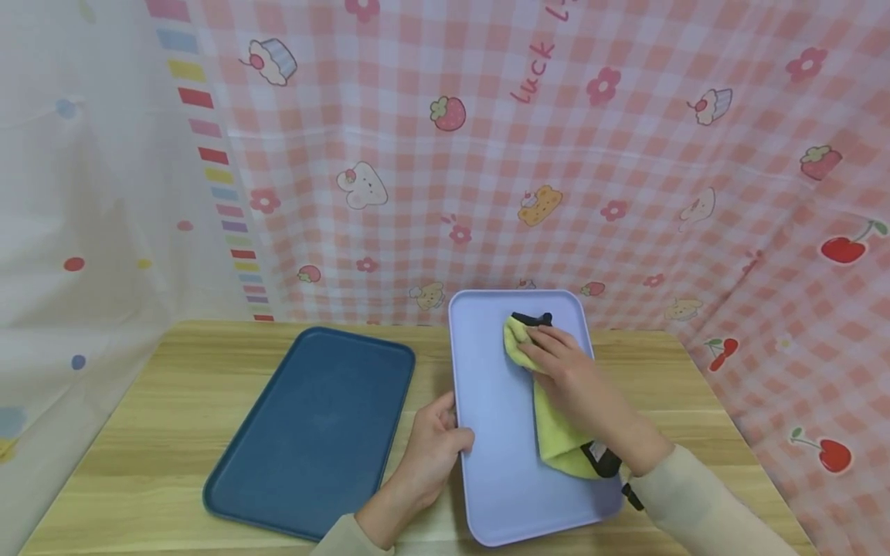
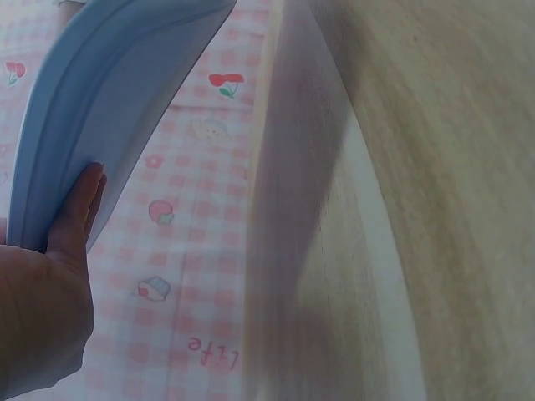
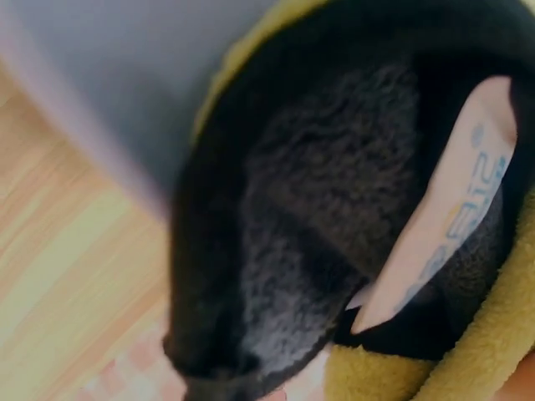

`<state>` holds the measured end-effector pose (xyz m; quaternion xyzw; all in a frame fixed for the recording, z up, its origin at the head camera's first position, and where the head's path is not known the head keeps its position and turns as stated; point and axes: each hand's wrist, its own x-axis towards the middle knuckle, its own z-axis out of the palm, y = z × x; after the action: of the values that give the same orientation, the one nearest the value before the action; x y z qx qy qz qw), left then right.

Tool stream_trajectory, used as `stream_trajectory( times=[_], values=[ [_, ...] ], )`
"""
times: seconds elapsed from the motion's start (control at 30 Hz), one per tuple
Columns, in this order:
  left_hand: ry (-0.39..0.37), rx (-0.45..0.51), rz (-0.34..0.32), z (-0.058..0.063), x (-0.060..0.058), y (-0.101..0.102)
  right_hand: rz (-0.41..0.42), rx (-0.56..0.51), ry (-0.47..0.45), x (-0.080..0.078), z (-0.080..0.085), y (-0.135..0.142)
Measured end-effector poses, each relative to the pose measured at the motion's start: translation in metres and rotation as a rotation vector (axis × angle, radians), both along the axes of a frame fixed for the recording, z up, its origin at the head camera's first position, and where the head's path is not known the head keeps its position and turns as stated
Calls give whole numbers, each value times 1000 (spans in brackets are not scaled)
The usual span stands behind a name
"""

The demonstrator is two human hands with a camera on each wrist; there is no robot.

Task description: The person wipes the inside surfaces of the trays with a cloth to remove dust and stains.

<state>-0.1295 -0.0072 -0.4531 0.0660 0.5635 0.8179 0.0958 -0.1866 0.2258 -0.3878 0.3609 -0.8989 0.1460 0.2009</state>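
A light purple tray [image 1: 497, 471] is held up off the table, its shadow falling on the wood in the left wrist view. My left hand [image 1: 431, 448] grips its left rim, thumb over the edge and fingers underneath. With my right hand [image 1: 584, 390] I hold a yellow cloth [image 1: 559, 432] against the tray's inner surface, towards the upper right. The cloth is bunched under the fingers and hangs down below the palm. Its dark grey underside and a white label [image 3: 451, 209] fill much of the right wrist view. The right fingertips are partly hidden by the cloth.
A dark blue tray [image 1: 320, 432] lies flat on the wooden table [image 1: 167, 409], left of my left hand. Pink checked fabric [image 1: 417, 154] hangs behind the table and along its right side. A white dotted sheet [image 1: 104, 193] hangs at the left.
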Motion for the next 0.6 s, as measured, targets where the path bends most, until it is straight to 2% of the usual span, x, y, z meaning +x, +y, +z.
stream_trajectory(
  times=[0.23,0.6],
  values=[
    [14,-6,4,1,0,0,-14,-41,13,-1,-2,13],
    [18,-14,38,2,0,-1,-134,-87,-39,5,-6,22]
  ],
)
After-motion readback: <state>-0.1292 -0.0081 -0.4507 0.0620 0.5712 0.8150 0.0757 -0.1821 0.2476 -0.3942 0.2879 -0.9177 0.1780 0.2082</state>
